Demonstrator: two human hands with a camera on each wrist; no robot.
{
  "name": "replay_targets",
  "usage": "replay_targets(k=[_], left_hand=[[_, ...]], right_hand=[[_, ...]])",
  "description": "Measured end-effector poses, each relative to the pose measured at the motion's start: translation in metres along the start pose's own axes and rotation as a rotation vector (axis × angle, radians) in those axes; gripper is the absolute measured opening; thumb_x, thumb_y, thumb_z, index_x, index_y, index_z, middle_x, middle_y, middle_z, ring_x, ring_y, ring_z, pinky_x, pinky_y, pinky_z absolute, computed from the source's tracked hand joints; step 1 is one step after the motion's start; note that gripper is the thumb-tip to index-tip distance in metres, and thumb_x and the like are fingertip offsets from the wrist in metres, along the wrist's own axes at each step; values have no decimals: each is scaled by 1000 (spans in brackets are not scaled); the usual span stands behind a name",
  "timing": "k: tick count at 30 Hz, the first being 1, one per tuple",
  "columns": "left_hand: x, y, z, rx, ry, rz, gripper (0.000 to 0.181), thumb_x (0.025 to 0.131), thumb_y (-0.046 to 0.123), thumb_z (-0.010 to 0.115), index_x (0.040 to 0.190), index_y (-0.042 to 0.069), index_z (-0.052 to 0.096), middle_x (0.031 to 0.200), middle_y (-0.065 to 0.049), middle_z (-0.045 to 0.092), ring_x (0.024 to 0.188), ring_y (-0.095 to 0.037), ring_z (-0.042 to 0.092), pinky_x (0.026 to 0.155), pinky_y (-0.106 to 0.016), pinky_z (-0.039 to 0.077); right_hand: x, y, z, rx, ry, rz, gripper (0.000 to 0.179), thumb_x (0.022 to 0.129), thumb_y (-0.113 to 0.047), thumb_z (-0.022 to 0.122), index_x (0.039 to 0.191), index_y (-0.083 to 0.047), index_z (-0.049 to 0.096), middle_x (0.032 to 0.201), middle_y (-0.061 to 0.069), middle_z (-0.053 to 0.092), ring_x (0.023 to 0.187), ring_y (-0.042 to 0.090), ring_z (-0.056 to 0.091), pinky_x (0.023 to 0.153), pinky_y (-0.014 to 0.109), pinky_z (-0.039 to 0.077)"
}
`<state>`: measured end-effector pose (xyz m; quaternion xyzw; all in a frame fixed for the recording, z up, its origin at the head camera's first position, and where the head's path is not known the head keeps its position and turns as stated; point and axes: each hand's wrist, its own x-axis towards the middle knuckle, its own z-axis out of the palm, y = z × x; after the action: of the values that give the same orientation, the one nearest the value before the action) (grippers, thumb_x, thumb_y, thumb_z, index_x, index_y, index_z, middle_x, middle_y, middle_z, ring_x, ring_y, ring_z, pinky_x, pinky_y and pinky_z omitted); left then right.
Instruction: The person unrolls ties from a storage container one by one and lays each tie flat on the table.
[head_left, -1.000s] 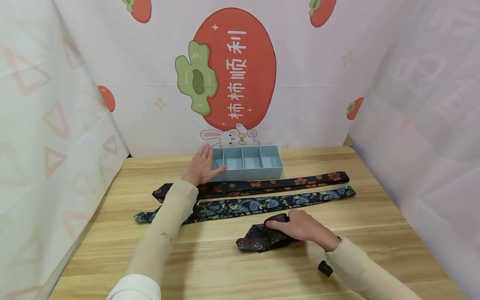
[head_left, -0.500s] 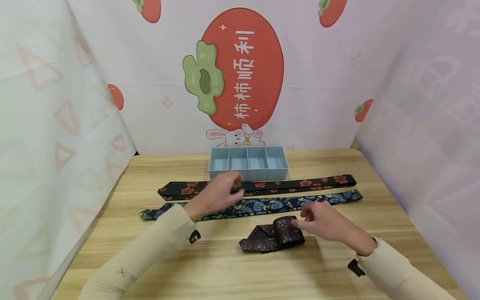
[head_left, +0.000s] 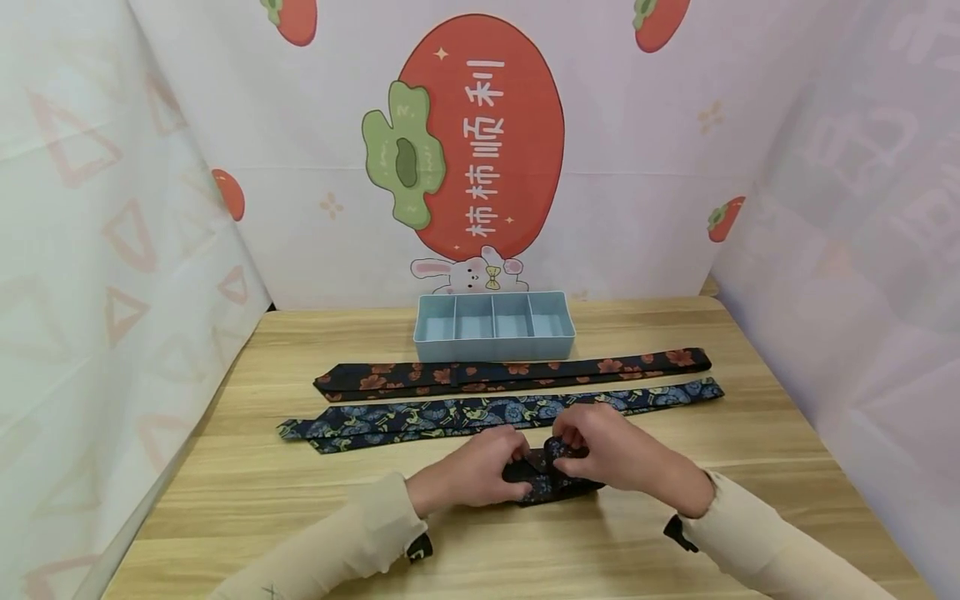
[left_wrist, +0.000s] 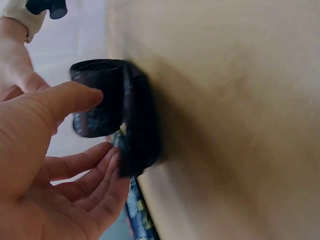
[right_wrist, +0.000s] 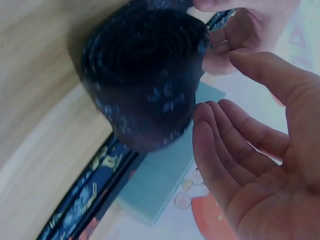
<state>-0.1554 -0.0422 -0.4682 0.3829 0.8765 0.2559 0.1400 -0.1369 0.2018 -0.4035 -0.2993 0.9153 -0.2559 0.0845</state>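
Observation:
A dark maroon necktie [head_left: 537, 486] with small blue flowers lies on the table, rolled at its right end with a folded tail to the left. The right wrist view shows the coiled layers of the necktie [right_wrist: 145, 55] from their edge. My left hand [head_left: 483, 468] is at the tail, thumb and fingers parted around it; in the left wrist view the thumb of the left hand [left_wrist: 45, 130] overlaps the roll. My right hand [head_left: 611, 446] is at the roll's right side. In the right wrist view its fingertips [right_wrist: 202, 112] are right at the roll's edge, thumb apart.
Beyond the hands a navy necktie [head_left: 420, 423] with blue and yellow patterns lies lengthwise. Behind it stretches a black necktie [head_left: 405, 379] with orange flowers. A light-blue box [head_left: 495, 348] with several compartments stands near the patterned cloth backdrop [head_left: 637, 167].
My left hand has come from the box back to the necktie's tail. The right hand lifted off the roll, then moved back to it. The roll stands more upright mid-sequence.

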Motion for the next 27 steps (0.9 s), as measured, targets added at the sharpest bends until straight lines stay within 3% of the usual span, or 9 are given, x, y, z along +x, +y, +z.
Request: replay_targets(k=[8,18,27], left_hand=[[2,-2,16,9,14,-1,32,92,33,81,115,12,73,101,3,64,85,0,52,80,-16,49],[1,-2,19,24,38,19,28,94,31,80,115,12,75,103,4,65,85,1,54,78,-16,50],[1,-1,18,12,42,2,27,94,29,81,114,13,75,101,3,65,84,1,55,77,-16,51]], right_hand=[[4,-2,20,-41,33,-1,20,87,-21,88,95,-13,72,85,-5,61,73,4,53,64,21,48],[-2,2,27,-169,109,59,27,83,-27,91,93,-12,71,87,-4,59,72,1,49,61,20,48],[-13,13,18,-108,133,118,26,82,-22,91,95,-14,71,86,-7,59,75,5,55,63,21,50]])
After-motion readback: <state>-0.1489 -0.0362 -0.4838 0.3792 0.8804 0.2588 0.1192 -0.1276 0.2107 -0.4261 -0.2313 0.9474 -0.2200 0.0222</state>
